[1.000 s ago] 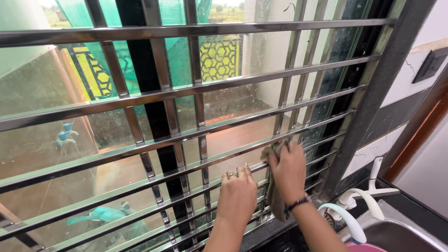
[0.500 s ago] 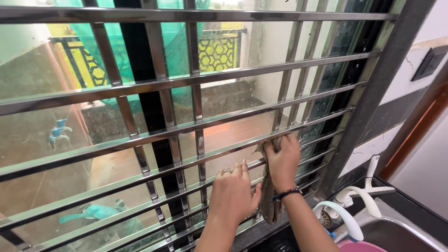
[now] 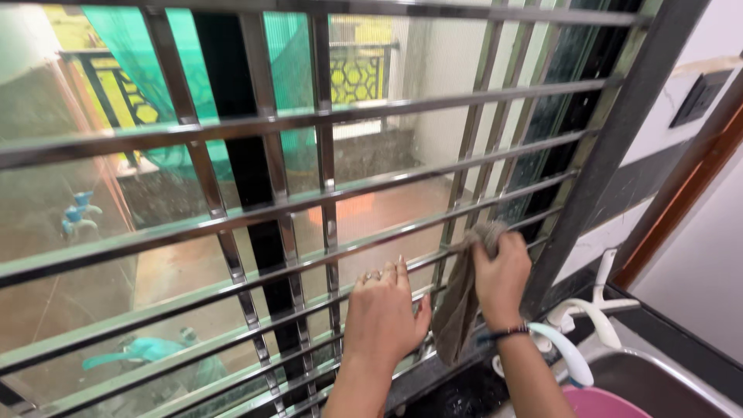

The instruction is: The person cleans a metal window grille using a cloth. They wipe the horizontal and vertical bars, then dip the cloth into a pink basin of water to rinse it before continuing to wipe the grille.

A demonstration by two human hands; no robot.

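Note:
A steel window grill (image 3: 309, 120) of horizontal and vertical bars fills most of the view. My right hand (image 3: 503, 279) grips a grey-brown cloth (image 3: 458, 306) and presses its top against a lower horizontal bar near the grill's right end; the rest of the cloth hangs down. My left hand (image 3: 383, 313), with a ring on one finger, rests flat against the lower bars just left of the cloth, fingers together pointing up. A dark beaded band sits on my right wrist.
A white tap (image 3: 588, 310) and a pale blue spout (image 3: 565, 352) stand at the lower right over a steel sink (image 3: 665, 379) holding a pink tub (image 3: 607, 404). A dark window frame (image 3: 619, 139) and wooden door edge (image 3: 681, 178) lie to the right.
My right hand has slid the cloth rightward along the bar toward the frame, and slightly lower. My left hand stays on the lower bars. The view has tilted down a little.

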